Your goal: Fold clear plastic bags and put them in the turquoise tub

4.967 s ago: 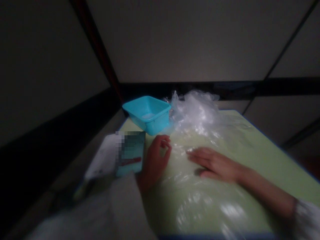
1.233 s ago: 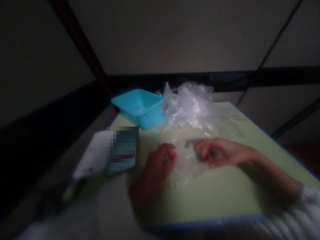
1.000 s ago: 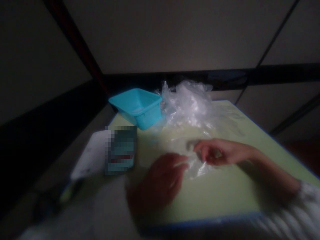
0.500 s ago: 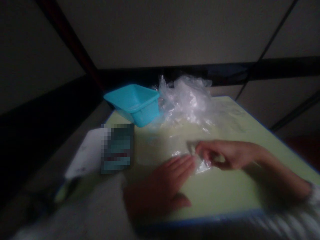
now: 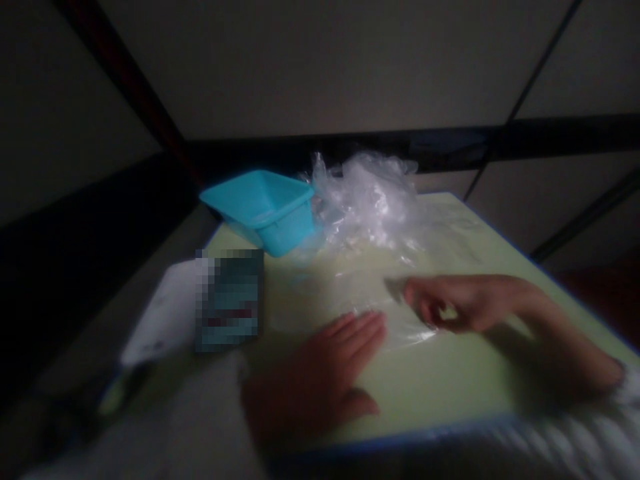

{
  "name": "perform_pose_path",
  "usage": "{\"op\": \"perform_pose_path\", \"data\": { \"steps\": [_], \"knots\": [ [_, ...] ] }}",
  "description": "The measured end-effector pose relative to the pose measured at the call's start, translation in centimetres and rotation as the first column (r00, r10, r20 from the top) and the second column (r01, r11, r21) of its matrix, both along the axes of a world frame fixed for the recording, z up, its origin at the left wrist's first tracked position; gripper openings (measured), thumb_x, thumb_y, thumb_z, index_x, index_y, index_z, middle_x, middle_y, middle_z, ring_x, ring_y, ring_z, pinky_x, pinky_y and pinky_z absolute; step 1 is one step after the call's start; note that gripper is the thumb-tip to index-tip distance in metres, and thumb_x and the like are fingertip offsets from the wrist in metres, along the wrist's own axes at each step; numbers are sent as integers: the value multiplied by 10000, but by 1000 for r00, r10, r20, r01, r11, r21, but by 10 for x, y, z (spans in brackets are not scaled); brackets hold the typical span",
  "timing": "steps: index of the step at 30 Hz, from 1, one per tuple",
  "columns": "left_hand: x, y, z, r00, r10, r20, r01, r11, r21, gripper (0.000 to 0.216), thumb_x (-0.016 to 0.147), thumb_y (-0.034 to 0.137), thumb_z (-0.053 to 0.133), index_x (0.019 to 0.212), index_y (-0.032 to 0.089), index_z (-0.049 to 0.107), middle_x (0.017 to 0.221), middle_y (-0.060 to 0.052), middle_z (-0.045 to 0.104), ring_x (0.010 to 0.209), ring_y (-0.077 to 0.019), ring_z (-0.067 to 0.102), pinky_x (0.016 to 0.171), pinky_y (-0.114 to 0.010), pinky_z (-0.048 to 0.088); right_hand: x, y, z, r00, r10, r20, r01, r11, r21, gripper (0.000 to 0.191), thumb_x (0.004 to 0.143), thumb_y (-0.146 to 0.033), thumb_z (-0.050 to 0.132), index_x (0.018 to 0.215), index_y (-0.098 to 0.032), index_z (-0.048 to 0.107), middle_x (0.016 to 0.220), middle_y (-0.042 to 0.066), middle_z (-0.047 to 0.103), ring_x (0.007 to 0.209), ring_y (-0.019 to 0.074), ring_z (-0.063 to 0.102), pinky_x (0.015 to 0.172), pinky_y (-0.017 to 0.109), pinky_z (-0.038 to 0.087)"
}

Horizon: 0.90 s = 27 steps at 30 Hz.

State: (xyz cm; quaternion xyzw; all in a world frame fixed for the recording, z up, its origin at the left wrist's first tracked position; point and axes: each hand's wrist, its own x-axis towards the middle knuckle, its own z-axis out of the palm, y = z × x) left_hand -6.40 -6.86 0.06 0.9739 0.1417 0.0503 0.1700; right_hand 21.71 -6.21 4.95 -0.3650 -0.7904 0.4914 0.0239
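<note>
A clear plastic bag (image 5: 370, 290) lies flat on the pale yellow-green table (image 5: 440, 393). My left hand (image 5: 335, 370) rests palm down on its near left part, fingers stretched out and thumb apart. At the bag's right end my right hand (image 5: 460, 303) has thumb and fingers curled together, pinching the near right corner of the plastic. Between the two hands the bag's near edge runs taut and catches the light. The picture is dim and a little blurred, so whether anything lies inside the bag cannot be made out.
A turquoise plastic basket (image 5: 287, 230) stands at the back left. Beside it sits a crumpled heap of clear plastic bags (image 5: 375, 200). A pixelated dark rectangular item (image 5: 233, 300) and a white board-like thing (image 5: 163, 313) lie at the left edge. Behind the table rises a panelled wall (image 5: 320, 67).
My right hand has moved slightly right, drawing the bag's corner with it, and the near edge looks straighter. My left hand stays flat in place. The view has shifted slightly.
</note>
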Motion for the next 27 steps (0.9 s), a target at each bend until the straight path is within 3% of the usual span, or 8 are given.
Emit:
{"op": "perform_pose_path", "data": {
  "steps": [15,19,22,27],
  "knots": [
    [2,-1,3,999,14,-39,-13,1000,15,781,849,474,570,1444,99,231,1521,-159,207,1411,-264,183,1153,-432,208,15,-7,19,983,-144,117,122,976,181,327,660,-76,508,966,-172,448,767,22,587,666,165,566,563,267,444],
    [2,0,3,999,14,-45,-13,1000,16,753,870,492,527,1439,86,245,1516,-165,218,1409,-264,191,1152,-433,211,14,-10,24,991,-125,48,110,964,242,387,722,-170,551,1091,-165,434,874,43,578,797,186,571,662,294,471],
    [1,0,3,1000,9,-26,-8,1000,18,736,880,510,497,1436,92,255,1514,-163,226,1404,-273,203,1150,-436,214,3,-11,18,992,-82,97,53,961,271,499,671,-182,611,1132,-157,423,924,52,561,830,202,558,686,304,465],
    [2,-1,7,1000,17,14,-17,1000,7,712,866,482,528,1426,114,288,1495,-149,289,1376,-313,267,1127,-439,269,-8,-6,0,950,-152,274,38,924,382,324,641,-55,491,941,-171,454,743,19,535,628,159,497,551,271,413]
  ]
}}
